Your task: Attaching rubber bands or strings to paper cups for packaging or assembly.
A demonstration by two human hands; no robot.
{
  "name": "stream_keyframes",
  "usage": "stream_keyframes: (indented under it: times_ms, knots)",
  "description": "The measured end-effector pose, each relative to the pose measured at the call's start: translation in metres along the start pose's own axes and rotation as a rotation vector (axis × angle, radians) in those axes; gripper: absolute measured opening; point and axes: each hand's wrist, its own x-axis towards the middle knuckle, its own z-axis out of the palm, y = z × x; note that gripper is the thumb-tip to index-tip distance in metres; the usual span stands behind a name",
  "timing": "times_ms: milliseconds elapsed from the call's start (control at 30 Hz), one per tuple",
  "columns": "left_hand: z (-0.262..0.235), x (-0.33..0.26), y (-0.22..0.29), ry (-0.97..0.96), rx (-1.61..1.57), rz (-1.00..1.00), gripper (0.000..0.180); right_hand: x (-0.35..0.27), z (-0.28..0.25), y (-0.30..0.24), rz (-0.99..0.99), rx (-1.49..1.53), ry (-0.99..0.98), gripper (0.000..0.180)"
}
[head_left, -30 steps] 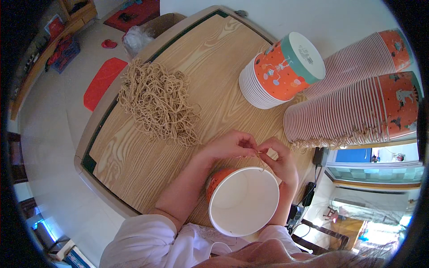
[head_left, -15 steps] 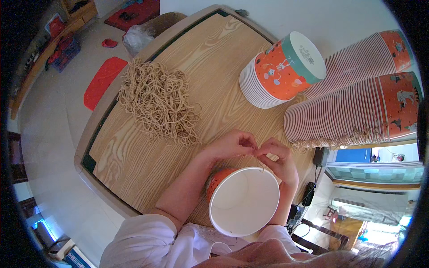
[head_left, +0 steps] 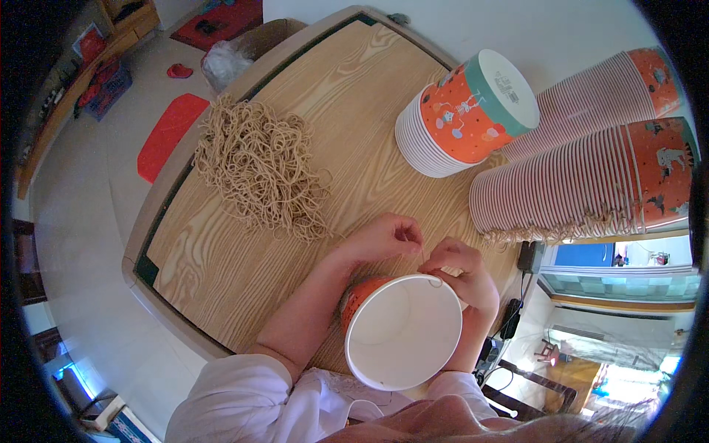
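Observation:
A paper bucket point(head_left: 402, 336), white inside and orange outside, leans between my forearms with its mouth facing up toward me. A short piece of tan cord point(head_left: 436, 281) shows at the upper part of its rim. There my right hand point(head_left: 467, 272) pinches, thumb and fingertips closed at the cord against the rim. My left hand point(head_left: 388, 236) is just left of it, above the bucket, with its fingers curled into a pinch; whatever they hold is too small to make out. A tangled heap of tan cords point(head_left: 262, 170) lies on the table beyond my left forearm.
An upside-down stack of orange and green buckets point(head_left: 469, 114) stands at the far right of the wooden table point(head_left: 354, 118). Two long nested rows of buckets point(head_left: 554, 184) lie beside it, the nearer with cord loops along its side. Black adapters point(head_left: 509, 319) sit by the right edge.
My hands were fingertip to fingertip above the rim and have moved apart. The right one has come down onto the rim at the cord; the bucket has hardly moved.

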Motion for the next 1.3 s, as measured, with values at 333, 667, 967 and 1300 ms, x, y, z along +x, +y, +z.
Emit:
stream_keyframes:
  times_ms: [333,667,967,1300]
  knots:
    - [0.002,0.001,-0.002,0.111,0.196,-0.056,0.011,-0.011,-0.008,-0.017,-0.04,0.082,-0.112,0.018]
    - [0.003,-0.003,0.005,0.045,-0.087,-0.136,0.019,-0.011,0.007,-0.042,-0.177,-0.13,0.016,0.025]
    - [-0.022,-0.057,0.093,0.134,-0.665,0.296,0.025,-0.031,-0.01,-0.047,0.125,-0.475,0.546,0.031]
    - [0.016,-0.098,0.143,0.046,-0.383,0.548,0.044,-0.051,0.0,-0.055,0.565,-0.577,0.592,0.015]
